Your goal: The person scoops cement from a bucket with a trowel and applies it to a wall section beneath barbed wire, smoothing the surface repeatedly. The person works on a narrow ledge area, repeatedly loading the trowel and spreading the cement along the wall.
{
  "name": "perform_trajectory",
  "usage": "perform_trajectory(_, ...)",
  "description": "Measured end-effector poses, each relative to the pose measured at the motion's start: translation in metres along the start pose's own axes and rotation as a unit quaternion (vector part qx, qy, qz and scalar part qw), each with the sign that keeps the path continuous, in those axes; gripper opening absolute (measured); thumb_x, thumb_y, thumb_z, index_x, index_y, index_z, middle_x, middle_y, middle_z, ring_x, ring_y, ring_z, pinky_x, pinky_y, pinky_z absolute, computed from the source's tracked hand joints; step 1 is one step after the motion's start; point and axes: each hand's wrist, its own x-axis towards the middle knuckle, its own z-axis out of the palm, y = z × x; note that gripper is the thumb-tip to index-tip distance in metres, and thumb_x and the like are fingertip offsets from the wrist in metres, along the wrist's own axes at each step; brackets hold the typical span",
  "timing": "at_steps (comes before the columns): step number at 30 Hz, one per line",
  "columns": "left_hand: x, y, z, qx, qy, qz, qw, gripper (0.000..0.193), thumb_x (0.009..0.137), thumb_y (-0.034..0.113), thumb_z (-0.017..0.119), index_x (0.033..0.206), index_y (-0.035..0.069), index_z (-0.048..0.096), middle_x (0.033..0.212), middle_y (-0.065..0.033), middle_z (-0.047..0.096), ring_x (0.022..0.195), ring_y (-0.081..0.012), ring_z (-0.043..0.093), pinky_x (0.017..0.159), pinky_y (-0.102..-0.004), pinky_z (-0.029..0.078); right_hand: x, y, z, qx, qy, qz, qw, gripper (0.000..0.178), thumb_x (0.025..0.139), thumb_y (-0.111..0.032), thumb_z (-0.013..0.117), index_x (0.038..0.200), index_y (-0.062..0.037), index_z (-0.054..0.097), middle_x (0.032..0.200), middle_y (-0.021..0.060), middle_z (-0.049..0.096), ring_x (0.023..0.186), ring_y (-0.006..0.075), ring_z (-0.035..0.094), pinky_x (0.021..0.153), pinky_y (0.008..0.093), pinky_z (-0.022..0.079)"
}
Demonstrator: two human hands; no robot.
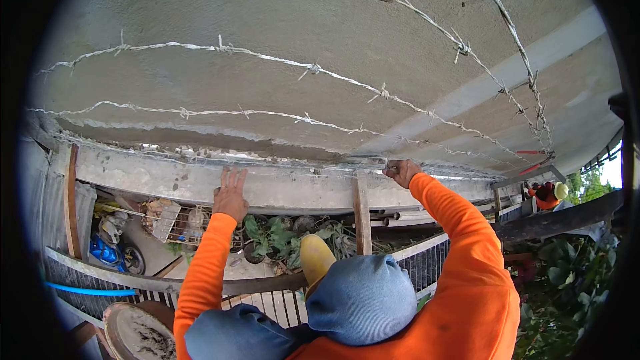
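My left hand point(230, 195) rests with outstretched fingers on the front edge of the concrete ledge point(160, 183). To the right, my right hand point(403, 173) is closed round what looks like a trowel point(373, 162); its flat grey blade lies along the joint where the ledge meets the wall. The handle is mostly hidden in my fingers. Behind the ledge rises a grey plastered wall point(220, 80), with a darker, damp-looking strip of mortar point(200, 141) low down at the left. Rough crumbs line the joint there.
Strands of barbed wire point(287, 61) run across, close above my hands. A wooden post point(362, 213) stands under the ledge. Below are potted plants point(270, 240), a wire crate point(190, 223) and a motorcycle point(113, 250). A round mortar-smeared pan point(137, 333) sits lower left. Another person point(550, 195) is far right.
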Motion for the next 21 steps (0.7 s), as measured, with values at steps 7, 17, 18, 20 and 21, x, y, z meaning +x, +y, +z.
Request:
perform_trajectory(7,0.002,0.003,0.002,0.000,-0.007,-0.012,1.000,0.097,0.081,0.020,0.075,0.164,0.019,0.026,0.169,-0.0107,0.026,0.158,-0.0363,0.019,0.113,-0.0546,0.043,-0.034,-0.002,0.022,0.039,0.024,0.035,0.998,0.055,0.096,-0.062,0.057,0.124,-0.0163,0.072,0.102,0.0217,0.076,0.103,0.0447,0.070,0.093,0.0521,0.055)
perform_trajectory(17,-0.007,-0.001,-0.001,-0.010,-0.011,-0.010,1.000,0.096,0.082,0.021,0.075,0.164,0.022,0.025,0.170,-0.0075,0.025,0.158,-0.0354,0.018,0.113,-0.0555,0.043,0.016,-0.012,0.009,0.138,-0.021,-0.013,0.990,0.053,0.092,-0.055,0.067,0.113,-0.0064,0.075,0.100,0.0288,0.072,0.104,0.0441,0.069,0.093,0.0481,0.052)
perform_trajectory(18,-0.007,-0.001,-0.002,-0.019,-0.019,-0.015,1.000,0.097,0.082,0.021,0.075,0.165,0.022,0.025,0.170,-0.0077,0.024,0.158,-0.0355,0.018,0.113,-0.0556,0.043,0.012,-0.007,0.010,0.145,-0.029,-0.001,0.989,0.053,0.092,-0.055,0.068,0.113,-0.0062,0.074,0.098,0.0282,0.072,0.101,0.0438,0.070,0.091,0.0479,0.052)
perform_trajectory(20,-0.007,0.000,-0.002,-0.019,-0.011,-0.011,1.000,0.097,0.082,0.022,0.075,0.165,0.022,0.024,0.171,-0.0080,0.023,0.158,-0.0357,0.018,0.113,-0.0559,0.042,0.000,0.002,0.013,0.164,-0.006,-0.004,0.986,0.053,0.091,-0.055,0.068,0.112,-0.0061,0.075,0.086,0.0241,0.072,0.091,0.0417,0.070,0.087,0.0471,0.052)
perform_trajectory(21,-0.006,0.000,-0.002,-0.023,-0.013,-0.012,1.000,0.097,0.082,0.021,0.075,0.165,0.022,0.024,0.171,-0.0080,0.023,0.158,-0.0359,0.018,0.113,-0.0560,0.042,-0.007,0.004,0.015,0.163,0.012,-0.030,0.986,0.050,0.093,-0.054,0.067,0.104,-0.0056,0.072,0.079,0.0200,0.068,0.082,0.0361,0.067,0.080,0.0453,0.051)
